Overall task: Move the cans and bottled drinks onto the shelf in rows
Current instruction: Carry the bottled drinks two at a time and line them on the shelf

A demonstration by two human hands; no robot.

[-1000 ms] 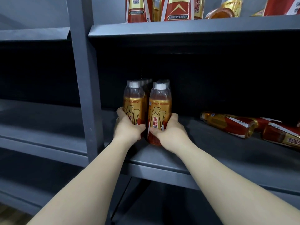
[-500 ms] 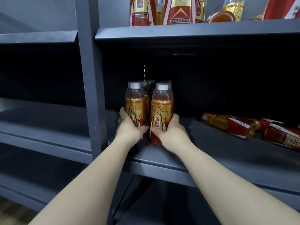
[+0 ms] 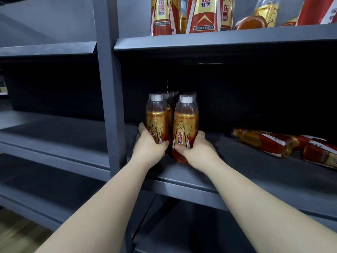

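Clamping fingers (image 3: 200, 136) of left hand (image 3: 148, 149) and right hand (image 3: 199, 153) low on two front bottles (image 3: 185, 125); liable to topple rows (image 3: 171, 95) at 12 o'clock if pushed unevenly.

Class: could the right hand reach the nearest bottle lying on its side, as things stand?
Probably yes: the shelf between the right hand and the lying bottle is bare, but it grips an upright bottle and must let go first.

Two slender bare forearms (image 3: 109, 207), bare wrists, bare left hand (image 3: 149, 146), bare right hand (image 3: 198, 151)
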